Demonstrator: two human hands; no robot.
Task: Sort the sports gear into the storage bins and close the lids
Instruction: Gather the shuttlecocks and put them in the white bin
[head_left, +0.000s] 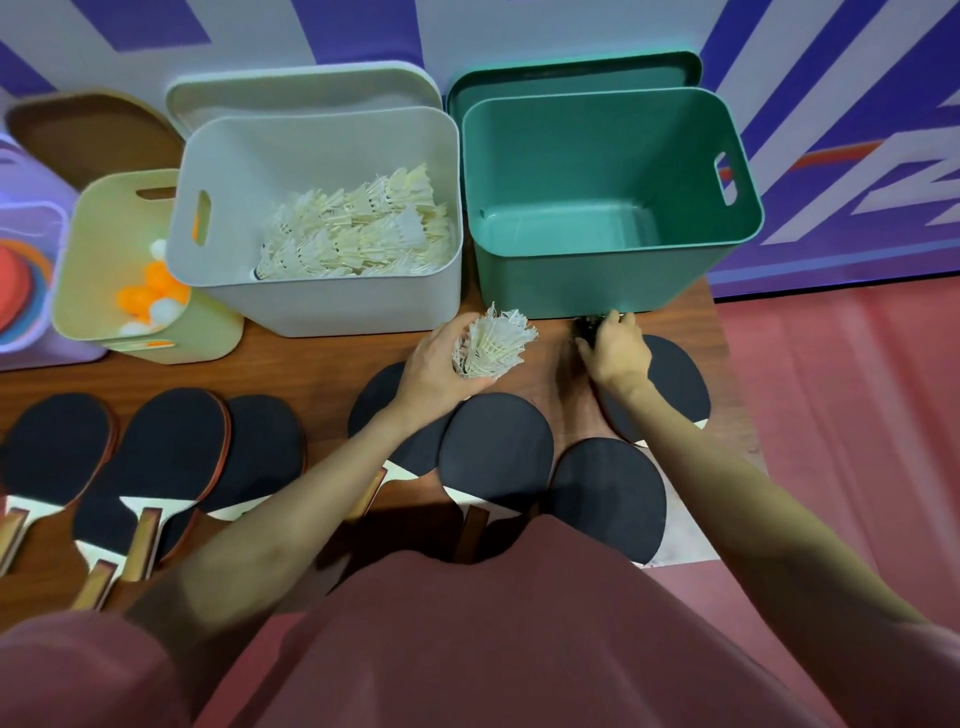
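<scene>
While our left hand (441, 364) grips a bunch of white shuttlecocks (493, 343) near the white bin (322, 301), our right hand (615, 353) curls over something dark and blurred on the table (291, 358). Just beyond it stands the green bin (597, 280), and paddles (496, 447) lie nearer us.

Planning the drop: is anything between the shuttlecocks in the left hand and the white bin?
Nothing visible. The left hand holds the shuttlecocks just in front of the open white bin; its lid leans behind.

head view, steeply down, close
</scene>
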